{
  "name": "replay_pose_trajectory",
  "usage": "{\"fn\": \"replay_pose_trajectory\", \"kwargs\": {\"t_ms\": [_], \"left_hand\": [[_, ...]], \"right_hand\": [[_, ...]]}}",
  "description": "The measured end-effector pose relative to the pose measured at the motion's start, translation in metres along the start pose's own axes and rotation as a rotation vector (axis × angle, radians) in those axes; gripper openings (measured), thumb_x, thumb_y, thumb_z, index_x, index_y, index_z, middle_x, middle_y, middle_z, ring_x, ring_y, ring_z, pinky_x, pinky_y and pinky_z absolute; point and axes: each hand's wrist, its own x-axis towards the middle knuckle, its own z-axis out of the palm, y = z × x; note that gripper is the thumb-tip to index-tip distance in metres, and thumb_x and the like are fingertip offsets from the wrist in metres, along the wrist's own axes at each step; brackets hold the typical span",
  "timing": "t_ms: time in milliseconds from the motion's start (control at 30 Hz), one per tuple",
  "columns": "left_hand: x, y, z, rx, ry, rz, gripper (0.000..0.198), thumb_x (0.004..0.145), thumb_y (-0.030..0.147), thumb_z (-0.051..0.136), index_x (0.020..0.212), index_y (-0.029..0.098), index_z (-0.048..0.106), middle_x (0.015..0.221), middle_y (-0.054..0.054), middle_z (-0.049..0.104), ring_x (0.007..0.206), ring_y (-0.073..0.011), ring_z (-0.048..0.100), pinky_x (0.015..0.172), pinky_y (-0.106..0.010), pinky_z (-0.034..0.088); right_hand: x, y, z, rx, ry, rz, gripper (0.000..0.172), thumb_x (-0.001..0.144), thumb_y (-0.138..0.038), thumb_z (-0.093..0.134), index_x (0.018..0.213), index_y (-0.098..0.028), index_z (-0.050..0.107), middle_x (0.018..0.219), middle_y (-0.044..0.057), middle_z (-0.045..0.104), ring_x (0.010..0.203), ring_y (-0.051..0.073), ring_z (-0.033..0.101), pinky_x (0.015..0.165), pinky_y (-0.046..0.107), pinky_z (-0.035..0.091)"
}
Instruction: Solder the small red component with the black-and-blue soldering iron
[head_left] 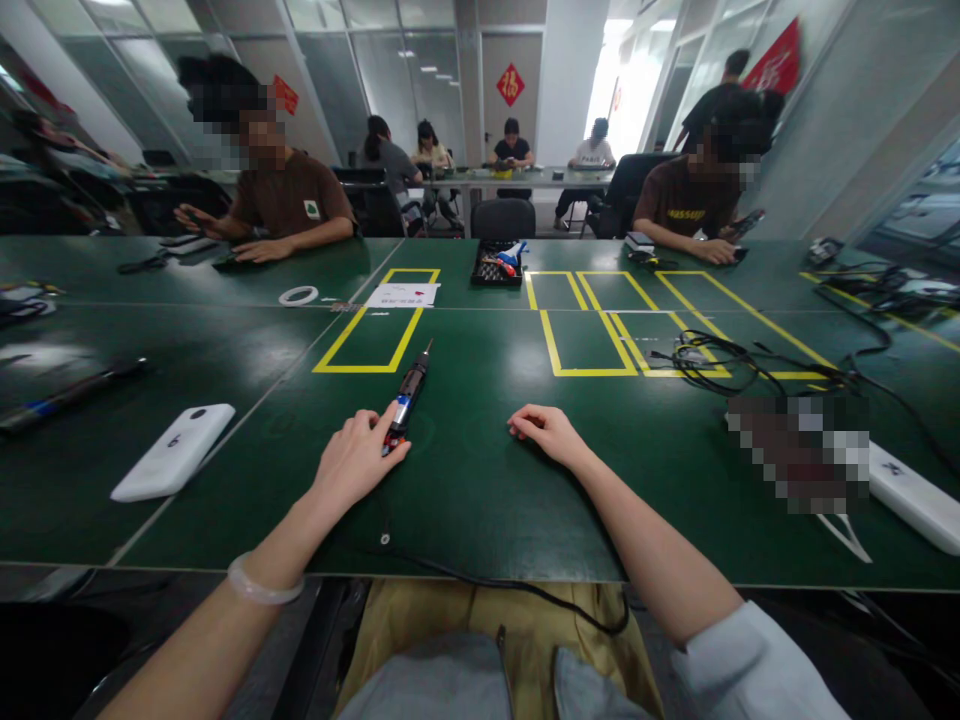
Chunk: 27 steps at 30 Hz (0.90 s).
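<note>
My left hand lies over the near end of an electric screwdriver, fingers and thumb about its body. The screwdriver is dark, with a blue and silver middle and red at the near end. Its thin bit points away from me, and it rests on or just above the green table. Part of the body is hidden beneath my fingers. To the right, my right hand rests on the table with fingers loosely curled. Nothing shows in it.
A white power bank-like case lies left; a similar one lies right, beside a blurred-out object. Black cables tangle at right. Yellow tape outlines mark the table. A black tray holds small items. Two people sit opposite.
</note>
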Motion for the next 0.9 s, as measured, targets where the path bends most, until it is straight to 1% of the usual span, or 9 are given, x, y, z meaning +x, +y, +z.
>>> {"fn": "replay_pose_trajectory", "kwargs": {"t_ms": [100, 233, 367, 500, 600, 667, 767, 833, 900], "left_hand": [[-0.002, -0.04, 0.006, 0.003, -0.031, -0.068, 0.067, 0.088, 0.056, 0.03, 0.147, 0.023, 0.029, 0.123, -0.018, 0.047, 0.103, -0.0326, 0.053, 0.083, -0.04, 0.043], [-0.002, -0.094, 0.014, -0.028, -0.072, -0.167, 0.07, 0.087, 0.057, 0.032, 0.146, 0.02, 0.031, 0.127, -0.021, 0.046, 0.107, -0.0352, 0.052, 0.086, -0.042, 0.042], [-0.003, -0.141, 0.019, -0.001, -0.113, -0.243, 0.07, 0.089, 0.057, 0.031, 0.147, 0.019, 0.029, 0.13, -0.02, 0.045, 0.109, -0.0337, 0.052, 0.087, -0.039, 0.041], [-0.003, -0.175, 0.022, 0.02, -0.143, -0.262, 0.068, 0.091, 0.053, 0.03, 0.148, 0.015, 0.025, 0.132, -0.02, 0.045, 0.113, -0.0304, 0.05, 0.092, -0.035, 0.038], [-0.006, -0.185, 0.021, 0.051, -0.14, -0.293, 0.066, 0.091, 0.053, 0.031, 0.147, 0.017, 0.028, 0.134, -0.019, 0.045, 0.111, -0.0302, 0.05, 0.09, -0.034, 0.038], [-0.01, -0.183, 0.02, 0.099, -0.076, -0.287, 0.063, 0.091, 0.054, 0.033, 0.143, 0.018, 0.033, 0.134, -0.017, 0.045, 0.109, -0.0299, 0.051, 0.088, -0.034, 0.039], [-0.018, -0.171, 0.017, 0.172, 0.027, -0.285, 0.054, 0.089, 0.05, 0.038, 0.13, 0.015, 0.045, 0.125, -0.014, 0.05, 0.104, -0.0268, 0.053, 0.084, -0.03, 0.04], [-0.023, -0.161, 0.016, 0.192, 0.05, -0.298, 0.045, 0.09, 0.047, 0.038, 0.12, 0.015, 0.049, 0.121, -0.012, 0.052, 0.099, -0.0246, 0.054, 0.076, -0.028, 0.041], [-0.027, -0.152, 0.014, 0.204, 0.054, -0.306, 0.04, 0.091, 0.045, 0.034, 0.113, 0.017, 0.051, 0.12, -0.01, 0.052, 0.095, -0.0235, 0.055, 0.068, -0.026, 0.04]], "right_hand": [[0.0, 0.0, 0.001, -0.01, 0.0, -0.003, 0.024, 0.086, -0.034, 0.055, 0.086, -0.014, 0.068, 0.076, 0.005, 0.069, 0.065, 0.013, 0.06, 0.067, 0.025, 0.047], [0.001, 0.001, 0.001, -0.03, -0.005, -0.015, 0.024, 0.086, -0.035, 0.055, 0.087, -0.015, 0.069, 0.076, 0.005, 0.069, 0.066, 0.014, 0.061, 0.068, 0.026, 0.048], [0.001, 0.001, 0.002, -0.046, -0.012, -0.024, 0.024, 0.087, -0.034, 0.054, 0.087, -0.015, 0.069, 0.077, 0.005, 0.069, 0.067, 0.014, 0.06, 0.068, 0.026, 0.047], [0.001, 0.001, 0.003, -0.047, -0.018, -0.023, 0.024, 0.087, -0.034, 0.054, 0.087, -0.014, 0.068, 0.077, 0.005, 0.069, 0.067, 0.014, 0.06, 0.068, 0.026, 0.047], [0.002, 0.003, 0.004, -0.043, -0.026, -0.019, 0.025, 0.087, -0.034, 0.054, 0.088, -0.014, 0.069, 0.077, 0.005, 0.069, 0.067, 0.014, 0.06, 0.068, 0.026, 0.047], [0.002, 0.004, 0.004, -0.044, -0.029, -0.018, 0.025, 0.087, -0.034, 0.054, 0.088, -0.014, 0.069, 0.077, 0.005, 0.069, 0.067, 0.014, 0.061, 0.067, 0.026, 0.047], [0.002, 0.005, 0.004, -0.05, -0.03, -0.019, 0.024, 0.087, -0.034, 0.054, 0.088, -0.015, 0.069, 0.077, 0.004, 0.069, 0.067, 0.014, 0.061, 0.067, 0.026, 0.047], [0.002, 0.004, 0.004, -0.053, -0.03, -0.022, 0.024, 0.087, -0.033, 0.054, 0.089, -0.015, 0.069, 0.077, 0.004, 0.069, 0.067, 0.014, 0.061, 0.067, 0.025, 0.047], [0.002, 0.003, 0.004, -0.05, -0.031, -0.022, 0.023, 0.087, -0.033, 0.054, 0.089, -0.015, 0.069, 0.077, 0.004, 0.069, 0.067, 0.014, 0.061, 0.067, 0.025, 0.047]]}}
